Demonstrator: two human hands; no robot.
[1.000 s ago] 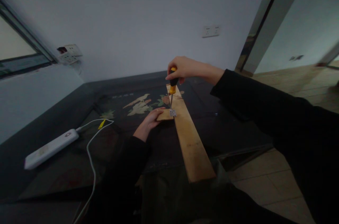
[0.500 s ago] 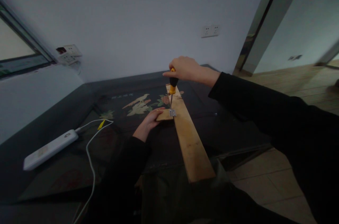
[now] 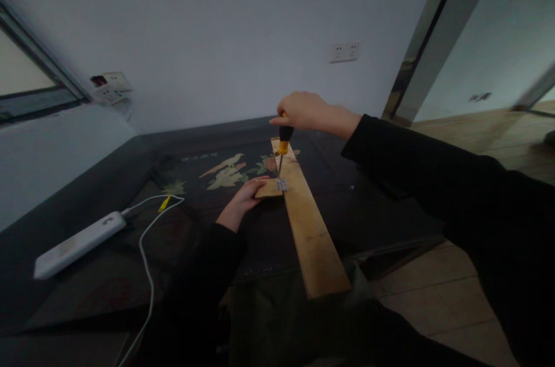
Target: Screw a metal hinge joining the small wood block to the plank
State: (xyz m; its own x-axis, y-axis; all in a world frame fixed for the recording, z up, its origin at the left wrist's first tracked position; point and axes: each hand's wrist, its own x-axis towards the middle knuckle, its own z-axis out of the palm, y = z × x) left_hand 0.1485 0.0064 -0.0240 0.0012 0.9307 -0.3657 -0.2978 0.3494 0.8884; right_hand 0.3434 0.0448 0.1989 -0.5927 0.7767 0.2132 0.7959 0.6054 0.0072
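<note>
My right hand (image 3: 306, 111) is closed round the handle of a black and yellow screwdriver (image 3: 285, 134), which stands nearly upright. Its shaft runs down to a small metal hinge (image 3: 281, 184). That hinge lies across the seam between a short wooden piece (image 3: 267, 188) and a long wooden board (image 3: 310, 219). With thumb on top, my left hand (image 3: 245, 196) grips the short piece by its left end; the fingers underneath are hidden. The long board stretches from mid-table past the near edge. Whether a screw sits under the tip is too small to tell.
The dark table (image 3: 373, 217) bears a painted bird-and-flower picture (image 3: 228, 173). At left lies a white power strip (image 3: 80, 244) with a white cable (image 3: 146, 263) and yellow tag (image 3: 164, 203). Wall sockets (image 3: 344, 52) are behind; a window (image 3: 30, 75) is at left.
The right hand has turned very slightly on the screwdriver handle. Both wooden pieces, the hinge and my left hand keep their places; the view has shifted a little.
</note>
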